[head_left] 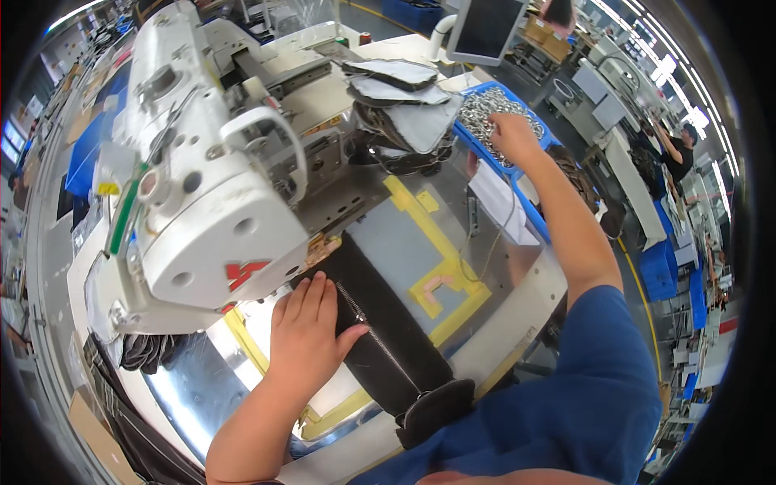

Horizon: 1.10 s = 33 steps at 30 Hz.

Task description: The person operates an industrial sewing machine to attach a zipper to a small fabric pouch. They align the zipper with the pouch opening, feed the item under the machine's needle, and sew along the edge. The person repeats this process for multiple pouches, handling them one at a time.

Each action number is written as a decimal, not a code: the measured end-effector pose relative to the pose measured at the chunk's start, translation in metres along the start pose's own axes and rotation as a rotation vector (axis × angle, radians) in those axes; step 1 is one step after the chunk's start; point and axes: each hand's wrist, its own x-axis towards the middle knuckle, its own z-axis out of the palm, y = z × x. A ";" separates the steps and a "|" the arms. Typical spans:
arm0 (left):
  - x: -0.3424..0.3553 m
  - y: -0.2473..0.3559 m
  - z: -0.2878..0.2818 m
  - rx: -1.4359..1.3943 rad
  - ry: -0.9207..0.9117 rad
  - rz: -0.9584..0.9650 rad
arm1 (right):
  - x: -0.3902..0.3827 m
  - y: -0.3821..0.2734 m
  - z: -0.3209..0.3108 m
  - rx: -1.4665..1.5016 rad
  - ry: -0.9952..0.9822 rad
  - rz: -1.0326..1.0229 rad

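My left hand [305,327] lies flat with fingers stretched out on a long black fabric piece [384,343], beside the metal zipper [380,352] that runs along it. The near end of the fabric, with a rounded black flap [440,406], reaches the edge by my body. My right hand [514,139] reaches far right into a blue tray [521,179] heaped with small silvery metal parts [495,103]. Its fingers are curled down among the parts, and what they pinch is hidden. Above my left hand looms the white head of a sewing machine [218,234].
Yellow-taped templates [453,279] lie on the shiny machine table. Behind stands a stack of grey and black fabric pieces [408,109]. A white paper [499,204] lies by the tray. A monitor [487,31] stands at the back. Another person [679,153] is far right.
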 end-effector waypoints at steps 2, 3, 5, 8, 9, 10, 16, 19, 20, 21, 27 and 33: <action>0.001 0.001 0.000 0.011 0.031 0.020 | -0.004 -0.014 -0.022 0.067 0.026 0.068; 0.002 0.001 -0.001 0.005 0.039 0.030 | -0.008 -0.027 -0.033 0.121 0.077 0.050; 0.003 0.002 -0.002 -0.017 0.056 0.060 | -0.029 -0.055 -0.059 0.220 0.176 0.023; 0.001 0.003 -0.006 -0.045 0.074 0.080 | -0.059 -0.119 -0.078 0.863 -0.176 0.075; 0.000 0.002 -0.006 -0.034 0.068 0.076 | -0.067 -0.146 -0.075 1.025 -0.281 0.077; 0.000 0.002 -0.007 -0.026 0.064 0.074 | -0.070 -0.175 -0.079 1.022 -0.422 0.042; 0.003 -0.001 -0.004 -0.045 0.089 0.099 | -0.068 -0.266 -0.047 0.825 -0.746 -0.424; 0.001 -0.002 -0.005 -0.045 0.077 0.076 | -0.067 -0.285 -0.033 0.876 -0.727 -0.548; 0.001 -0.002 -0.005 -0.050 0.071 0.067 | -0.069 -0.286 -0.027 0.925 -0.759 -0.507; 0.001 -0.003 -0.005 -0.055 0.069 0.064 | -0.073 -0.284 -0.020 0.972 -0.790 -0.463; 0.003 -0.004 -0.005 -0.082 0.054 0.059 | -0.083 -0.272 -0.005 1.213 -0.963 -0.257; 0.005 -0.006 -0.006 -0.100 0.046 0.053 | -0.087 -0.276 -0.007 0.928 -0.695 -0.607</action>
